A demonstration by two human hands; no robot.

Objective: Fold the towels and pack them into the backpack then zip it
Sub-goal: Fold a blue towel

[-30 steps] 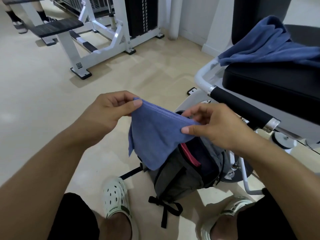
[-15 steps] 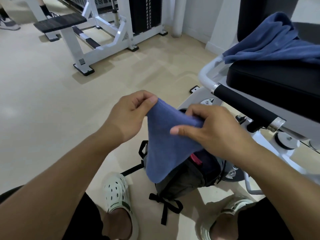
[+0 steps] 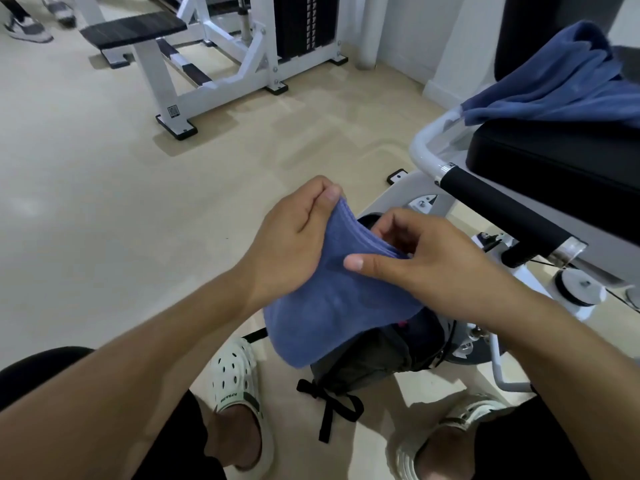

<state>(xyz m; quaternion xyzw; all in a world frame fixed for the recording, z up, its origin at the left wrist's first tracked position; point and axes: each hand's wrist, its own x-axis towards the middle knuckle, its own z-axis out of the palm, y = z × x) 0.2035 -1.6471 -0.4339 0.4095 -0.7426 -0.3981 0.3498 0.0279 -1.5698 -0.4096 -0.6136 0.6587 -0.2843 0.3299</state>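
Currently my left hand [image 3: 294, 237] and right hand [image 3: 426, 258] both pinch the folded blue towel [image 3: 332, 306] — held directly above the open backpack [image 3: 374, 358] on the floor.

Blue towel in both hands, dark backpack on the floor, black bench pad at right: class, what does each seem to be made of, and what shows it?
Blue towel: soft looped cloth, probably terry cotton; matte, fuzzy, ribbed along the fold.
Dark backpack: woven synthetic fabric, likely nylon; slight sheen, flat webbing straps.
Black bench pad: smooth vinyl or leather-like cover, presumably padded; rounded edges, dull shine.
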